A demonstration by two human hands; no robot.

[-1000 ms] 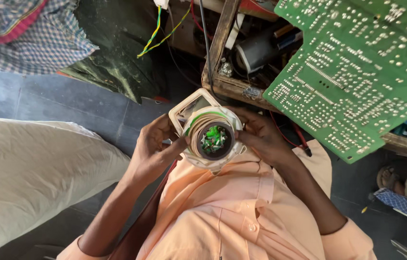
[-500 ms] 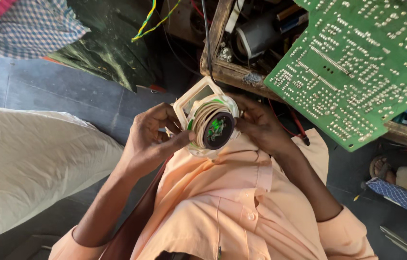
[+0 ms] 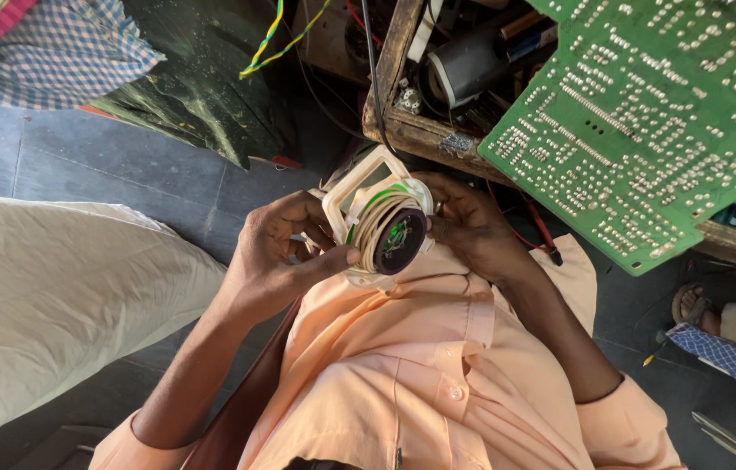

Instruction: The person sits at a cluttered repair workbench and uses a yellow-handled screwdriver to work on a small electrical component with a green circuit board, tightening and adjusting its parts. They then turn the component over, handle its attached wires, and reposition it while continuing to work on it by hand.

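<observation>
Overhead, beyond the right hand (image 3: 472,228), a green circuit board (image 3: 646,122) leaned on a wooden crate (image 3: 411,130). Left of the left hand (image 3: 285,257) lay a white cloth (image 3: 46,305). Both hands gripped a round white coil (image 3: 385,233) between them, held against the peach shirt (image 3: 403,365).

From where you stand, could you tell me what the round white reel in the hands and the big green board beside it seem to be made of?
The round white reel with its square frame looks like moulded plastic, smooth and matt, wound with pale cord or wire around a dark hub. The big green board seems a rigid laminate circuit board, glossy green with rows of silvery solder dots. The left hand and right hand hold the reel.
</observation>
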